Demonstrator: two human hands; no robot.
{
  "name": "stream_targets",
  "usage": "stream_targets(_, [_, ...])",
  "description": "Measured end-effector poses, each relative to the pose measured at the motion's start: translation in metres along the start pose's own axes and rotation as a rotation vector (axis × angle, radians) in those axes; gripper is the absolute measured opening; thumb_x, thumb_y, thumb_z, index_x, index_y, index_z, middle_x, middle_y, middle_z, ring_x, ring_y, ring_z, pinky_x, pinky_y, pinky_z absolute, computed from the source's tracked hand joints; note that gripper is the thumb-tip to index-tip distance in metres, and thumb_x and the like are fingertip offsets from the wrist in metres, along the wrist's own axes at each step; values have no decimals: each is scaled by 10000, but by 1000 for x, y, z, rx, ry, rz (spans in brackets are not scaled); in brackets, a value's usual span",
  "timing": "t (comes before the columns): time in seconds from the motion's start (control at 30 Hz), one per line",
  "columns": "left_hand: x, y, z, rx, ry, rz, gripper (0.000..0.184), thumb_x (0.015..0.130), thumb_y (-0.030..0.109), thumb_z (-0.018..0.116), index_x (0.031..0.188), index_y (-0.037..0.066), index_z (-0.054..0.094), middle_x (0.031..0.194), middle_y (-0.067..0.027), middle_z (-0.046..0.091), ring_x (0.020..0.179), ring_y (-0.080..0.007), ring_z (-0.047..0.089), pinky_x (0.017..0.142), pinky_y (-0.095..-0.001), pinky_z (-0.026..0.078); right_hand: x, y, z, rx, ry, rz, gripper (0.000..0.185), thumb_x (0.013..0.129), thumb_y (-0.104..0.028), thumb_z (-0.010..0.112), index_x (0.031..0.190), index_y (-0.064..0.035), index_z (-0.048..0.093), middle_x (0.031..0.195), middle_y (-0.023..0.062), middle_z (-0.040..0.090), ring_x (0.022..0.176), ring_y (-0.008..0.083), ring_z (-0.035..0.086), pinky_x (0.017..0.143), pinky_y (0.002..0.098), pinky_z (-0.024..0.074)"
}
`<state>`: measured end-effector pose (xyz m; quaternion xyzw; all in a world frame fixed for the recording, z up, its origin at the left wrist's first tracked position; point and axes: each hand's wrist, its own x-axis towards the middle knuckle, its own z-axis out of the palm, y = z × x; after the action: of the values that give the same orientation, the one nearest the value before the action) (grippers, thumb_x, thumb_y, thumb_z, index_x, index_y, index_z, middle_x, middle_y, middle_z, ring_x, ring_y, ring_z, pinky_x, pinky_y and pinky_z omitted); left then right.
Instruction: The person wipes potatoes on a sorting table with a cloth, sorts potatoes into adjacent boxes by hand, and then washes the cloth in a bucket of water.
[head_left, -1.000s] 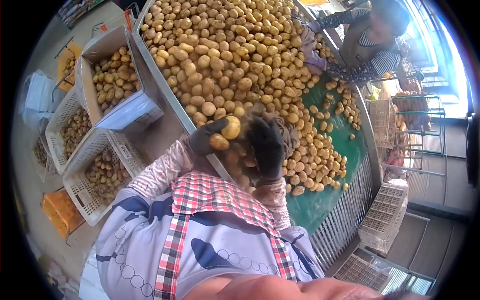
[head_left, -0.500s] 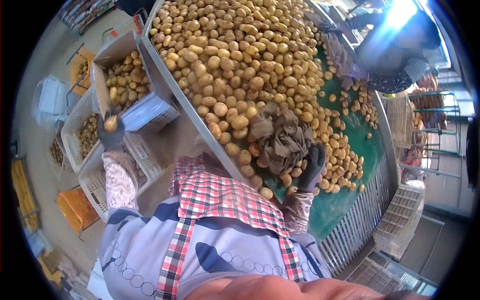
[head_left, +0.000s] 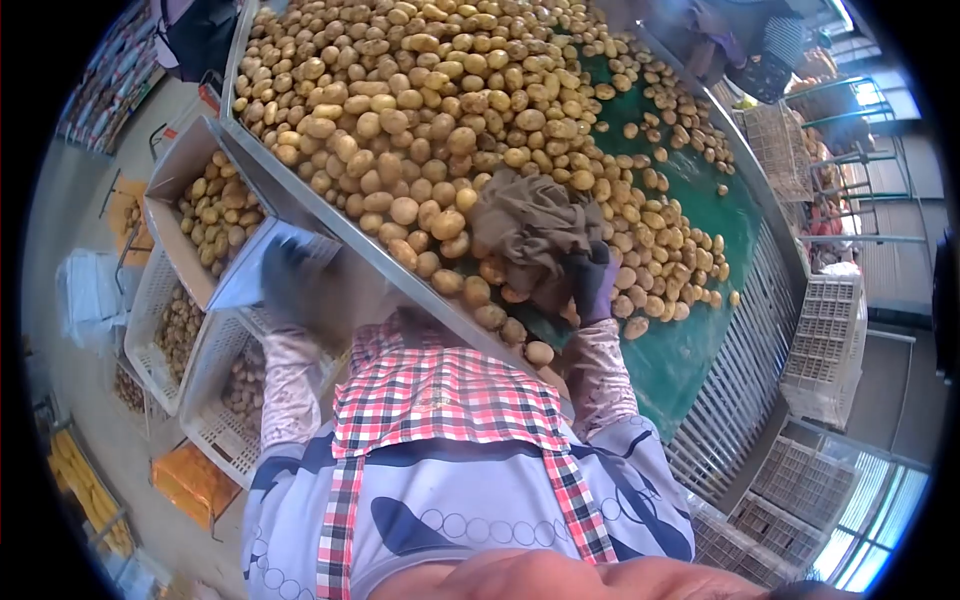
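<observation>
My right hand [head_left: 595, 285], in a dark and purple glove, is closed on the edge of a crumpled brown cloth [head_left: 535, 225]. The cloth lies over potatoes at the near side of the sorting table, and part of the fingers is hidden in its folds. My left hand [head_left: 298, 280], in a dark glove, hangs between the table's metal rim [head_left: 400, 285] and the cardboard box [head_left: 165, 235]. Motion smears its fingers, and no potato shows in it. A large heap of potatoes [head_left: 420, 120] covers much of the green table surface [head_left: 690, 350].
Potatoes fill the box, and white plastic crates [head_left: 215, 420] beside it hold more. Stacked crates [head_left: 820, 345] stand right of the slatted table end [head_left: 735, 415]. Another person [head_left: 760, 50] is across the table. An orange bag [head_left: 195, 480] rests on the floor.
My left hand has swung right from over the crates towards the table, and the potato it held no longer shows. My right hand has moved up and left onto the cloth. The view has shifted.
</observation>
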<state>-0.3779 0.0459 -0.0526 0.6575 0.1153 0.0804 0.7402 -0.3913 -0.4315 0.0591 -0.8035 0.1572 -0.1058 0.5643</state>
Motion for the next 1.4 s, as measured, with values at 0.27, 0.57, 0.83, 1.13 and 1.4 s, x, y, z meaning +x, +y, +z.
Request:
stream_targets(0.27, [7,93,230,903,-653,689,564,798,279,645,1308,97,485,1301,-198,480,1213,-372,451,1051,-444,340,-22,-82,-44,545,345,-112,321,838,-58,592,1144,34,554,1089,120,621,990,210,605,870,320,493])
stream_targets(0.57, [81,24,329,1327,-818,712,525,823,191,517,1292,-34,446,1310,-168,509,1234,-281,459,973,-442,362,11,80,45,-1365,208,-356,893,536,-522,764,1268,-99,478,1270,212,471,1212,401,409,1013,555,274])
stream_targets(0.83, [94,36,380,1534,-863,628,476,776,145,574,1233,55,476,1081,-121,530,1053,-289,544,712,-387,481,161,58,26,-1082,135,-87,833,591,-609,718,1229,-117,505,1173,166,534,1099,365,479,947,554,323])
stream_targets(1.13, [90,44,349,910,-973,199,682,721,136,715,1329,120,406,1141,-132,545,984,-282,592,816,-372,508,225,24,36,-1051,387,-66,545,794,-462,581,1210,-115,519,1181,141,558,1151,337,477,911,536,353])
stream_targets(1.4, [72,92,267,-830,-779,-746,409,948,266,491,1315,89,452,1251,-155,540,1105,-250,562,840,-380,535,73,18,8,-729,170,-309,545,598,-435,766,901,-32,561,860,137,563,858,334,525,780,456,398])
